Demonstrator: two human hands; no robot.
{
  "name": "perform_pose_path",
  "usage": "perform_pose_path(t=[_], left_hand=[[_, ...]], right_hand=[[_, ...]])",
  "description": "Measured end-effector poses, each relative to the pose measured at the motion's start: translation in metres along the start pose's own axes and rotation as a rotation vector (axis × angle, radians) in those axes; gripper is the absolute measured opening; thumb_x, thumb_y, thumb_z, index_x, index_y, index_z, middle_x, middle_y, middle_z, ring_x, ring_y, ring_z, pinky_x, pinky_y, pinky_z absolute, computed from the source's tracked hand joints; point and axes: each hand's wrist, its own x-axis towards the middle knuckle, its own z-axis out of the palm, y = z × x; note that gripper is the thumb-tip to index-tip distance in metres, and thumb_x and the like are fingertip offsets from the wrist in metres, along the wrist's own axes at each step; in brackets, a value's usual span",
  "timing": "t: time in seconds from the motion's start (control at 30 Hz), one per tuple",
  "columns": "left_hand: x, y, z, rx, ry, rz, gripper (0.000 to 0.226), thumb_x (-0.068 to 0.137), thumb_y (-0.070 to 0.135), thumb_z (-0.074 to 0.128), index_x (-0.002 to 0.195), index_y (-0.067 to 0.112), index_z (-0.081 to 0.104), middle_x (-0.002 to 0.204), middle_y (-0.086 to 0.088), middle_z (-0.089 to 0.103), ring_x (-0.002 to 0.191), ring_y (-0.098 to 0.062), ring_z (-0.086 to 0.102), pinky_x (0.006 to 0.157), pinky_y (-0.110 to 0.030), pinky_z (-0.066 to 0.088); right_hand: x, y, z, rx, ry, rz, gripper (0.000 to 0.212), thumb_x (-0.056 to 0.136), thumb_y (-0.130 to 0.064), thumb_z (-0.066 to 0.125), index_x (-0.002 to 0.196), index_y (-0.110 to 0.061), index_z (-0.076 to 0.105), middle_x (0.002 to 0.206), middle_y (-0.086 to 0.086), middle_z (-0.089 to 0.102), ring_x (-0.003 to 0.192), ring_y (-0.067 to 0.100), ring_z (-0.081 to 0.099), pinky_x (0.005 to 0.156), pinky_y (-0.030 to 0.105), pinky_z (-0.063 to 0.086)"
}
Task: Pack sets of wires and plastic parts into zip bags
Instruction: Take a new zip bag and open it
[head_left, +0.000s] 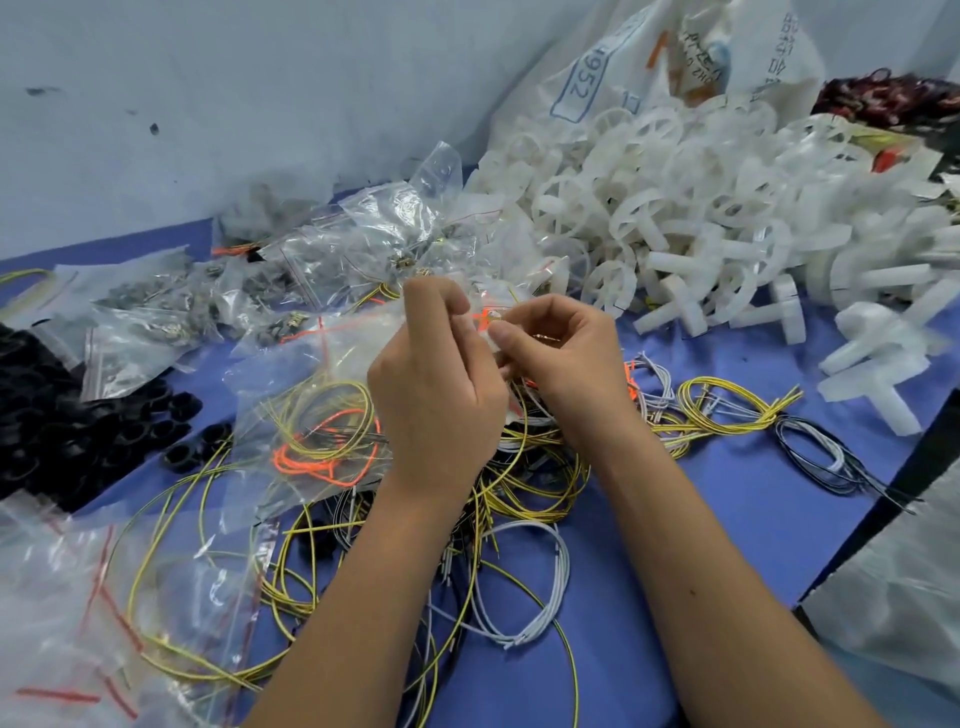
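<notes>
Your left hand (436, 395) and right hand (561, 353) meet above the middle of the blue table (727, 499), fingers curled, both pinching the top edge of a clear zip bag (322, 384) that hangs down to the left of your left wrist; what your right fingertips hold besides the bag edge is too small to tell. Inside that bag lie a coil of yellow-green wire (327, 415) and a loop of orange wire (311, 462). Under your forearms sprawls a tangle of loose yellow-green wires (524, 488) with a white wire bundle (535, 597) near your right forearm. To the right, apart from your hands, rest a tied yellow-green coil (727, 410) and a black-and-white wire loop (821, 457). A big heap of white plastic wheels (675, 208) fills the far right, black plastic rings (78, 415) sit at the left edge, and filled zip bags of small metal parts (171, 306) lie beyond your hands to the left, with empty red-striped zip bags (78, 623) at the near left
</notes>
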Motion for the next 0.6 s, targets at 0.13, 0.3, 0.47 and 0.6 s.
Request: perform_pose_path(t=[0.13,0.3,0.47,0.6], left_hand=[[-0.001,0.008,-0.001,-0.02,-0.046,0.078,0.019,0.093,0.004,0.048,0.102,0.019,0.04,0.068,0.002,0.051,0.057,-0.024,0.05,0.053,-0.037,0.036],[-0.007,0.015,0.0,-0.022,-0.076,0.18,0.018,0.091,0.005,0.047,0.103,0.017,0.041,0.069,-0.005,0.054,0.061,-0.025,0.051,0.056,-0.034,0.032],[-0.011,0.02,0.005,-0.082,-0.063,0.205,0.015,0.091,0.008,0.047,0.102,0.016,0.043,0.07,-0.007,0.056,0.064,-0.019,0.045,0.061,-0.03,0.027],[-0.013,0.016,0.004,-0.132,-0.062,0.14,0.016,0.091,0.007,0.048,0.103,0.016,0.044,0.073,-0.005,0.057,0.065,-0.02,0.051,0.062,-0.031,0.035]], right_hand=[[-0.004,-0.001,0.003,-0.081,-0.083,-0.055,0.011,0.086,-0.006,0.081,0.083,-0.005,0.07,0.07,0.014,0.071,0.063,0.016,0.067,0.057,0.032,0.055],[-0.008,-0.011,0.004,-0.077,-0.465,-0.075,0.052,0.091,0.016,0.057,0.066,-0.027,0.069,0.061,-0.016,0.063,0.058,-0.005,0.054,0.055,0.012,0.043],[-0.007,-0.018,0.001,-0.429,-0.621,-0.17,0.018,0.086,0.005,0.048,0.074,-0.007,0.052,0.07,-0.003,0.045,0.062,-0.003,0.036,0.057,0.007,0.034],[-0.004,-0.015,0.005,-0.471,-0.701,-0.221,0.008,0.085,0.005,0.051,0.08,-0.001,0.053,0.07,0.011,0.049,0.071,0.002,0.041,0.062,0.028,0.047]])
